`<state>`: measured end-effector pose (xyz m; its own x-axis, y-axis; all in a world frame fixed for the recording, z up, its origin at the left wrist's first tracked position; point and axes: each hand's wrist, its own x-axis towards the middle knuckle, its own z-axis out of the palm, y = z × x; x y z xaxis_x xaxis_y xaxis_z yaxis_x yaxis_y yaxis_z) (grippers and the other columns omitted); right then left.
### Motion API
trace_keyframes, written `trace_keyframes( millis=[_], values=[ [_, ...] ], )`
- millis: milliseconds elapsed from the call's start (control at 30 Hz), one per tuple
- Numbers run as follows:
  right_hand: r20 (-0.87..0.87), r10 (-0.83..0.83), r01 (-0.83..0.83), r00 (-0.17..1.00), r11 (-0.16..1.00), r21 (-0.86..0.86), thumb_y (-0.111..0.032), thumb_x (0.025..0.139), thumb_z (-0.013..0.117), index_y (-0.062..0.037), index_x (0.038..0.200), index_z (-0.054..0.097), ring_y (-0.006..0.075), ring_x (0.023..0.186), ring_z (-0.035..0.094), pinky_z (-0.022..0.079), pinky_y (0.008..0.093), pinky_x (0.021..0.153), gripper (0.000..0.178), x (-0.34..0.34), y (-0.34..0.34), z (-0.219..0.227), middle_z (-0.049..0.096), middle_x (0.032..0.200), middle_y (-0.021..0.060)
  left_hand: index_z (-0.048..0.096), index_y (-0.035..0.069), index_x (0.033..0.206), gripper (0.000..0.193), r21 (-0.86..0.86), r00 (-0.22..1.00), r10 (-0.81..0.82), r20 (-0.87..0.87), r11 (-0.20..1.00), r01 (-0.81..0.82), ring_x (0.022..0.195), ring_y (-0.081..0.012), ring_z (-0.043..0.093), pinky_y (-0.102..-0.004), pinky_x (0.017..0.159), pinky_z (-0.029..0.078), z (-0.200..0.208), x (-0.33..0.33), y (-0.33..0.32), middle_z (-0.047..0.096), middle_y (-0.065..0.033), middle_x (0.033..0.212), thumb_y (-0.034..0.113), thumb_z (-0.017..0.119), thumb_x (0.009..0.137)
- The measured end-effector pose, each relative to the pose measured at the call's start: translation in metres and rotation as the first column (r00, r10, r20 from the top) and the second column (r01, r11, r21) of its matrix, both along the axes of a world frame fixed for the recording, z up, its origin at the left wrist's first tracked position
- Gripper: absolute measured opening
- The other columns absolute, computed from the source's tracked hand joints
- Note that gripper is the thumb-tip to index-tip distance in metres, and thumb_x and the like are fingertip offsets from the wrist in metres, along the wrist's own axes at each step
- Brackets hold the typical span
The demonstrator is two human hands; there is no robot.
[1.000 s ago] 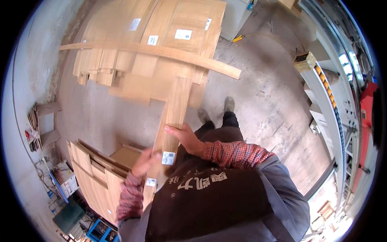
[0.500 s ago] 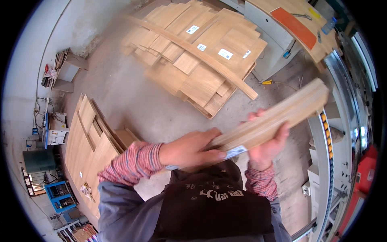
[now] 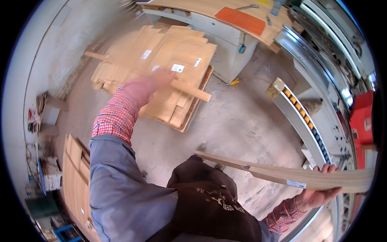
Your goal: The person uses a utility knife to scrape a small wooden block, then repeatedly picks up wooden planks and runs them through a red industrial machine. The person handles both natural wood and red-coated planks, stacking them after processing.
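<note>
My right hand (image 3: 318, 193) is wrapped round a bundle of long narrow wooden boards (image 3: 274, 175), with fingers on the far edge and palm below. A small white label sits on the boards' side, and they stretch leftward across my front. My left hand (image 3: 163, 78) reaches out over a stack of light wood panels (image 3: 177, 48). It is smeared by motion, so its fingers do not show clearly. Beneath it a long narrow wooden strip (image 3: 191, 89) lies across the stack; whether the hand touches it I cannot tell. Several panels carry white labels.
A roller rail with orange and dark rollers (image 3: 300, 111) runs along the right, near a red machine (image 3: 363, 121). Behind the stack stands a workbench (image 3: 201, 10) with an orange sheet (image 3: 241, 21) and a wrench (image 3: 248, 7). More panels (image 3: 74, 181) lean at the left.
My left hand has left the boards and reached forward over the stack. My right hand has carried the boards right and nearer. The view has shifted to the right.
</note>
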<state>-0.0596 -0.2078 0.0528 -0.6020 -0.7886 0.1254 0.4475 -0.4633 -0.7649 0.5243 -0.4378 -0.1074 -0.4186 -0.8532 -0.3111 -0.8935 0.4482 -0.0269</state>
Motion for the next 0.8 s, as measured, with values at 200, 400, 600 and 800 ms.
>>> trace_keyframes(
  millis=[200,400,600,800],
  values=[
    [-0.175,0.077,-0.084,0.981,0.996,-0.031,-0.047,0.093,0.065,-0.004,0.128,0.047,0.0249,0.1,0.05,0.043,0.0431,0.087,0.059,-0.02,0.053,-0.024,0.051,0.112,0.0108,0.055,0.0,0.123,0.059,0.071,0.994,-0.104,-0.028,0.992,0.106,0.087,-0.0429,0.067,-0.0511,0.078,0.052,-0.001,0.006,-0.036,0.07,-0.0231,0.086,0.041,0.073,0.085],
    [-0.311,-0.041,0.085,0.95,0.988,0.131,-0.047,0.09,0.065,0.0029,0.128,0.046,0.0248,0.096,0.057,0.05,0.0404,0.085,0.066,0.016,0.05,-0.034,0.055,0.111,0.0162,0.051,-0.003,0.123,0.059,-0.235,0.98,-0.142,-0.142,0.966,0.106,0.082,-0.0458,0.066,-0.0515,0.073,0.051,0.125,-0.065,-0.057,0.067,-0.0276,0.081,0.043,0.067,0.09],
    [-0.412,-0.064,0.164,0.909,0.963,0.213,-0.033,0.085,0.071,0.0069,0.124,0.049,0.025,0.08,0.067,0.058,0.0359,0.069,0.06,0.009,0.045,-0.011,0.065,0.095,0.0197,0.057,0.002,0.11,0.047,-0.278,0.752,-0.227,-0.619,0.959,0.061,0.055,-0.0235,0.058,-0.0365,0.054,0.046,0.261,-0.2,-0.045,0.057,-0.0104,0.061,0.047,0.049,0.1],
    [-0.446,0.059,0.066,0.893,0.963,0.261,-0.033,0.092,0.065,0.0044,0.114,0.057,0.0193,0.079,0.067,0.057,0.0323,0.068,0.044,-0.029,0.05,0.011,0.067,0.089,0.0134,0.056,0.006,0.114,0.06,-0.346,0.625,-0.368,-0.689,0.924,0.163,0.039,-0.008,0.044,-0.0236,0.035,0.036,0.428,-0.313,0.015,0.048,0.0031,0.061,0.063,0.042,0.098]
  ],
)
